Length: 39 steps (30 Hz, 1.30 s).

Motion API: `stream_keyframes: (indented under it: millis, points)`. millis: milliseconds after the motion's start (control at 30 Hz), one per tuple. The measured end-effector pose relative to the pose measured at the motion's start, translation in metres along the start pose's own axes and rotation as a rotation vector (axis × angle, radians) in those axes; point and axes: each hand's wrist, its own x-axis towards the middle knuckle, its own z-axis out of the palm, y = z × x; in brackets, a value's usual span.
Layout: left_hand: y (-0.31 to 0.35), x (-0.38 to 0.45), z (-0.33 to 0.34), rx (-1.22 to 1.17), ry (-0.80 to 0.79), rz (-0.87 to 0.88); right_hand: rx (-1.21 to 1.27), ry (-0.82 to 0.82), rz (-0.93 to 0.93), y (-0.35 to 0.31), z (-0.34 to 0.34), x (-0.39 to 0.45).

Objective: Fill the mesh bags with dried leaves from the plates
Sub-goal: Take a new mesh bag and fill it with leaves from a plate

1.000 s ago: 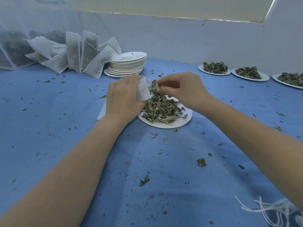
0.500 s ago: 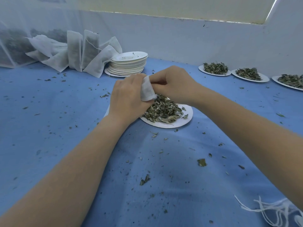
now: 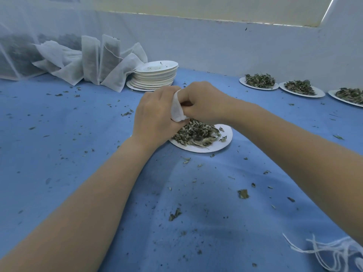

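A white paper plate (image 3: 216, 148) in the middle of the blue cloth carries a heap of dried leaves (image 3: 196, 133). My left hand (image 3: 155, 118) grips a small white mesh bag (image 3: 176, 109) just above the plate's near-left side; most of the bag is hidden behind that hand. My right hand (image 3: 204, 101) is curled against the bag's mouth, its fingertips hidden inside the fold. What those fingertips hold cannot be seen.
A stack of emptied plates (image 3: 155, 75) stands behind my hands, with filled mesh bags (image 3: 92, 61) leaning left of it. Three plates of leaves (image 3: 259, 82) line the far right. White strings (image 3: 332, 250) lie at the near right. Leaf crumbs litter the cloth.
My right hand rose from the leaf heap and closed in on the bag's mouth; its pinch of leaves is no longer visible. The left hand has stayed put with the bag.
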Motion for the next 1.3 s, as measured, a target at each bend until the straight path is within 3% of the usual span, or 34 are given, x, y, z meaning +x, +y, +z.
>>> stream_keyframes:
  millis: [100, 267, 367, 500, 600, 1033, 1300]
  points:
    - [-0.006, 0.002, -0.004, -0.049, -0.045, -0.080, 0.081, -0.031, -0.003, 0.003, -0.007, -0.007]
    - [-0.019, 0.002, -0.008, 0.026, -0.039, -0.127, 0.353, 0.152, 0.038, 0.014, -0.013, -0.019]
    - [-0.023, 0.001, -0.009, 0.052, -0.054, -0.117, 0.286, 0.226, 0.142, 0.028, -0.010, -0.028]
    - [-0.026, -0.001, -0.007, 0.085, -0.084, -0.104, -0.119, -0.112, 0.305, 0.050, -0.003, -0.035]
    - [-0.027, -0.002, -0.006, 0.095, -0.083, -0.095, -0.192, -0.259, 0.363, 0.058, 0.005, -0.033]
    - [-0.030, -0.004, -0.006, 0.151, -0.082, -0.128, -0.088, 0.098, 0.264, 0.060, -0.012, -0.031]
    - [-0.029, -0.003, -0.005, 0.217, -0.132, -0.080, -0.164, 0.123, 0.133, 0.026, -0.035, -0.025]
